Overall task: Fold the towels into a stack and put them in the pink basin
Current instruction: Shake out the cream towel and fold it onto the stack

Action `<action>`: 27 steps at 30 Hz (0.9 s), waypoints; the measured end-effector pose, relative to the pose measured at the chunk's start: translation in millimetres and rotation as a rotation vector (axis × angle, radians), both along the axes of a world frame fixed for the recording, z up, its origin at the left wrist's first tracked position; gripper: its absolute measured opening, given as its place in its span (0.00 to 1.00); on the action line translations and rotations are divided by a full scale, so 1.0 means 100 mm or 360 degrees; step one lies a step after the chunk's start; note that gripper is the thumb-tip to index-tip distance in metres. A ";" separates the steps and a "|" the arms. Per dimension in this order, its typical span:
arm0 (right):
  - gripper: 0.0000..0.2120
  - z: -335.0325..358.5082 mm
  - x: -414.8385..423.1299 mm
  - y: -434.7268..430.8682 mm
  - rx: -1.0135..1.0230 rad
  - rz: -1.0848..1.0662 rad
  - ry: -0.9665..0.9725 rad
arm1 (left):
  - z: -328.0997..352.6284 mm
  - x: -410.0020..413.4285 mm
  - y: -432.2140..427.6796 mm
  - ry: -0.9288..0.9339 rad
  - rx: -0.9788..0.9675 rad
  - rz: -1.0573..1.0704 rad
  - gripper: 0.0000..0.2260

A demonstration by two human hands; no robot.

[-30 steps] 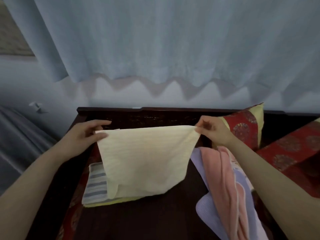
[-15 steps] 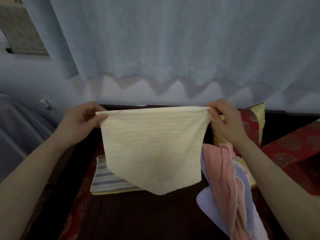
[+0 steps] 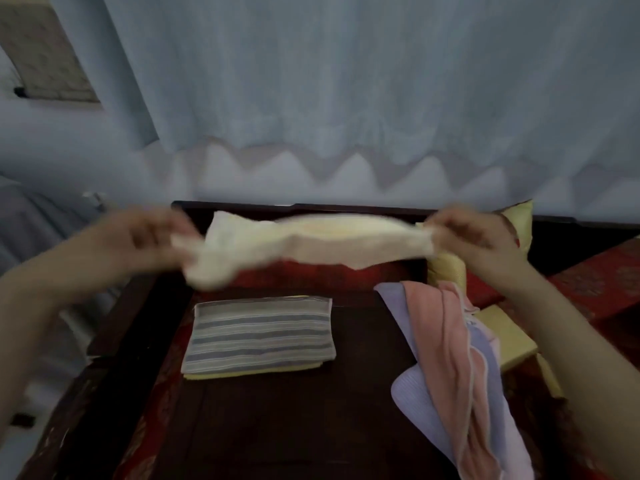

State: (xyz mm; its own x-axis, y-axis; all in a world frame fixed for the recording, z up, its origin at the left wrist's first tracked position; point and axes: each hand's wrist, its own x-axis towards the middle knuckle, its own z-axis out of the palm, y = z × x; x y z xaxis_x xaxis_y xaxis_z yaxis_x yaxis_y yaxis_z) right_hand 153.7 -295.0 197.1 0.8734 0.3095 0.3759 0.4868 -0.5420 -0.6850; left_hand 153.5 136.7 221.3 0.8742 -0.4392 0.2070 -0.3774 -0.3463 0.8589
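Note:
A pale yellow towel (image 3: 311, 244) is stretched in the air between my hands, blurred by motion and swung up almost flat. My left hand (image 3: 145, 237) grips its left end and my right hand (image 3: 467, 233) grips its right end. Below it, a folded grey striped towel (image 3: 259, 334) lies on a folded yellow towel (image 3: 249, 374) on the dark wooden table (image 3: 294, 427). At the right, an unfolded pink towel (image 3: 446, 358) lies over a lilac towel (image 3: 412, 396). No pink basin is in view.
Red patterned cushions with yellow trim (image 3: 595, 282) sit at the right of the table. A pale blue curtain (image 3: 346, 81) hangs behind. A raised dark rim (image 3: 346, 207) runs along the table's far edge.
The yellow towel hung down from my hands as a sheet; now its lower part has swung up and away, so it lies nearly horizontal. The striped stack beneath is uncovered.

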 end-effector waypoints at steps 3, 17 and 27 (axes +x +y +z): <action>0.11 -0.32 -0.15 -0.08 -0.0857 0.0480 0.0786 | -0.53 -0.28 -0.01 0.0443 0.0757 -0.0429 0.03; 0.09 -0.58 -0.16 -0.10 0.0055 -0.0146 -0.0110 | -0.46 -0.11 -0.11 -0.0181 0.0148 0.0525 0.04; 0.07 0.16 0.83 0.00 0.0033 -0.0783 -0.0489 | 0.28 0.66 -0.38 -0.0121 0.0549 0.0468 0.02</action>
State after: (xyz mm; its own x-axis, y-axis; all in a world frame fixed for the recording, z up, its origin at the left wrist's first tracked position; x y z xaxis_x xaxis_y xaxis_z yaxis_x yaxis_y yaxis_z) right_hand 236.3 -294.8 213.0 0.7624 -0.1156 0.6367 0.3591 -0.7429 -0.5649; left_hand 219.5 99.0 249.4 0.9601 -0.2290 0.1606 -0.2775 -0.7090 0.6483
